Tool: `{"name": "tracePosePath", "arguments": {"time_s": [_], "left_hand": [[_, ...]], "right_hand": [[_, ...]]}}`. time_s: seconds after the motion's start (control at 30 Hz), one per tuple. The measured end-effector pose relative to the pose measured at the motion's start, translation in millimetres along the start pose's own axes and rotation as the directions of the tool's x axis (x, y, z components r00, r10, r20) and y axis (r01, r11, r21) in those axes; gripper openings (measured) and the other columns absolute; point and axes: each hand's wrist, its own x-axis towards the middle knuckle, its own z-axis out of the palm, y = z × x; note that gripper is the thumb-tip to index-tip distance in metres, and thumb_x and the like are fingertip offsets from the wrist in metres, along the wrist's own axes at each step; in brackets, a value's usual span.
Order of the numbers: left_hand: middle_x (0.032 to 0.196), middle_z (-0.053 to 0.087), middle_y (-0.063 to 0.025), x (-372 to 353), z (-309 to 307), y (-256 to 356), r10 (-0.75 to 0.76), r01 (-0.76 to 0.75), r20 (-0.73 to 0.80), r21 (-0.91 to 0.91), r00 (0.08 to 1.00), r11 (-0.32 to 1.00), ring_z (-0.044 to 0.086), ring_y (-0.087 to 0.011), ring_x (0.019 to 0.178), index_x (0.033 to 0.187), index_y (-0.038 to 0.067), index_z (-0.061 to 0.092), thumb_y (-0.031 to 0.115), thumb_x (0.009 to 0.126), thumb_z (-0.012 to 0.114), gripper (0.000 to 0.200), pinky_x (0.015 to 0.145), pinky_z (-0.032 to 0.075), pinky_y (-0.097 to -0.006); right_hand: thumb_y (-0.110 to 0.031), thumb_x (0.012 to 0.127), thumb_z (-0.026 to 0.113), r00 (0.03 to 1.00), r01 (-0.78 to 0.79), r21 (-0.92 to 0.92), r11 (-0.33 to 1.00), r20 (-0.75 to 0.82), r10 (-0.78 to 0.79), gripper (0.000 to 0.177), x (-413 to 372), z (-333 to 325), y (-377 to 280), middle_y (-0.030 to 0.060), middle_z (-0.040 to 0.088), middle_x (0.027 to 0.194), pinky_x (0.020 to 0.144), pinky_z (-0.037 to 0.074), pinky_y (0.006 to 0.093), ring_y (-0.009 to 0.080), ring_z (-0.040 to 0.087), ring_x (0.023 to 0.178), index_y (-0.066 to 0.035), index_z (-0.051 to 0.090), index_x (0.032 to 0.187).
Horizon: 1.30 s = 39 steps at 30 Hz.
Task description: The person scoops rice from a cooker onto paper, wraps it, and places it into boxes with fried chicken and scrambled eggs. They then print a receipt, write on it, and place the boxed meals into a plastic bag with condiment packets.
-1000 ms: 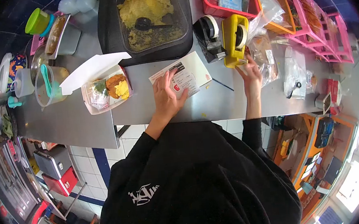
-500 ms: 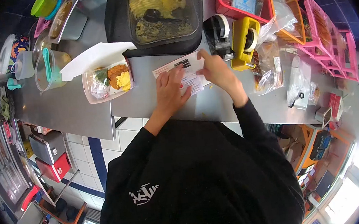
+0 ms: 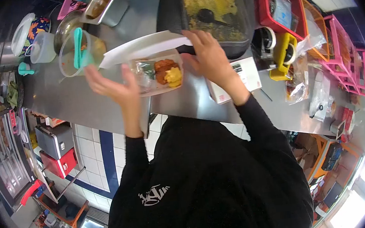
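Left hand (image 3: 116,87) (blurred) and right hand (image 3: 198,53), both splayed, flank the takeaway box (image 3: 161,91) near the desk (image 3: 91,103) front edge; its raised lid (image 3: 141,47), perhaps touching the right, leaves fried food (image 3: 165,68) uncovered.

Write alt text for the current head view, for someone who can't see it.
A person's left hand and right hand flank an open box of food on a metal counter, its lid raised. To the right are another box and a yellow tape dispenser.
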Motion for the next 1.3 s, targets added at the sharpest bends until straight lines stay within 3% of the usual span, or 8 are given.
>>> {"name": "tracePosePath", "arguments": {"time_s": [0.1, 0.2, 0.37, 0.53, 0.63, 0.83, 1.1, 1.3], "left_hand": [[0.109, 0.061, -0.0179, 18.8, -13.4, -94.6, 0.026, -0.058, 0.487, 0.050, 0.873, 0.997, 0.059, -0.0341, 0.097, 0.113, -0.003, 0.059, 0.020, 0.087, 0.064, 0.035, 0.087, 0.044, -0.0426], [0.088, 0.063, -0.0141, 26.7, -15.1, -92.8, -0.037, 0.130, 0.701, -0.081, 0.712, 0.988, 0.061, -0.0292, 0.076, 0.104, -0.003, 0.060, 0.016, 0.089, 0.061, 0.025, 0.067, 0.046, -0.0383], [0.083, 0.059, -0.0194, -2.0, 24.1, -87.7, -0.138, 0.309, 0.527, -0.250, 0.839, 0.918, 0.058, -0.0358, 0.071, 0.105, -0.003, 0.058, 0.010, 0.091, 0.054, 0.019, 0.061, 0.045, -0.0411], [0.096, 0.062, -0.0241, 23.1, 16.4, -103.2, -0.079, 0.280, 0.741, -0.151, 0.667, 0.948, 0.060, -0.0406, 0.087, 0.112, -0.004, 0.055, 0.008, 0.091, 0.047, 0.025, 0.074, 0.048, -0.0438], [0.108, 0.061, -0.0249, 37.2, -18.3, -111.7, 0.125, 0.255, 0.888, -0.258, 0.442, 0.932, 0.060, -0.0394, 0.098, 0.121, -0.002, 0.053, 0.006, 0.092, 0.045, 0.031, 0.084, 0.048, -0.0417], [0.117, 0.059, -0.0247, -11.9, -29.5, -98.6, 0.012, 0.414, 0.836, -0.284, 0.548, 0.865, 0.059, -0.0396, 0.106, 0.131, 0.002, 0.048, 0.001, 0.093, 0.042, 0.038, 0.092, 0.046, -0.0410], [0.131, 0.050, -0.0222, -7.0, -51.3, -98.8, -0.023, 0.554, 0.934, -0.191, 0.356, 0.811, 0.052, -0.0363, 0.119, 0.136, 0.000, 0.040, -0.005, 0.089, 0.043, 0.048, 0.102, 0.039, -0.0387], [0.136, 0.047, -0.0207, 3.4, -50.1, -132.9, 0.170, 0.565, 0.960, -0.269, 0.223, 0.780, 0.048, -0.0329, 0.125, 0.137, 0.002, 0.040, 0.006, 0.092, 0.043, 0.046, 0.107, 0.032, -0.0369]], "right_hand": [[-0.013, 0.083, 0.064, 0.994, -0.108, -0.077, 0.991, 0.016, 0.109, 0.040, 13.9, 51.0, -1.9, 0.0204, 0.056, 0.109, 0.079, 0.049, 0.0418, 0.0383, 0.057, 0.092, -0.004, 0.052, 0.120], [-0.008, 0.087, 0.061, 0.986, -0.162, 0.224, 0.961, 0.001, 0.166, 0.035, 11.5, 62.6, -7.1, 0.0158, 0.059, 0.103, 0.066, 0.051, 0.0358, 0.0293, 0.062, 0.080, -0.002, 0.052, 0.121], [-0.009, 0.090, 0.062, 0.904, -0.402, 0.402, 0.823, 0.031, 0.427, 0.025, 3.3, 101.3, -15.9, 0.0094, 0.063, 0.085, 0.047, 0.047, 0.0260, 0.0095, 0.061, 0.069, 0.003, 0.057, 0.111], [-0.005, 0.093, 0.047, 0.908, -0.304, -0.065, 0.951, 0.282, 0.309, 0.025, 15.2, 40.9, -23.0, 0.0233, 0.063, 0.105, 0.084, 0.047, 0.0419, 0.0394, 0.061, 0.094, 0.004, 0.057, 0.114], [-0.001, 0.093, 0.044, 0.924, -0.340, 0.224, 0.913, 0.259, 0.281, 0.028, -16.6, 45.7, -23.0, 0.0201, 0.062, 0.114, 0.089, 0.047, 0.0403, 0.0381, 0.059, 0.105, 0.000, 0.058, 0.117], [0.005, 0.088, 0.045, 0.819, -0.560, 0.556, 0.614, 0.259, 0.511, 0.045, -55.5, 75.8, -47.4, 0.0142, 0.058, 0.121, 0.095, 0.044, 0.0316, 0.0236, 0.057, 0.113, -0.003, 0.045, 0.132], [0.000, 0.084, 0.047, 0.772, -0.615, 0.773, 0.156, 0.550, 0.319, 0.049, -68.6, 58.7, -26.7, 0.0169, 0.053, 0.128, 0.103, 0.036, 0.0323, 0.0232, 0.049, 0.122, -0.003, 0.042, 0.132], [-0.005, 0.089, 0.054, 0.771, -0.635, 0.375, 0.675, 0.364, 0.523, 0.032, -66.2, 62.8, -55.8, 0.0136, 0.065, 0.090, 0.075, 0.049, 0.0350, 0.0253, 0.065, 0.082, -0.006, 0.047, 0.120]]}}
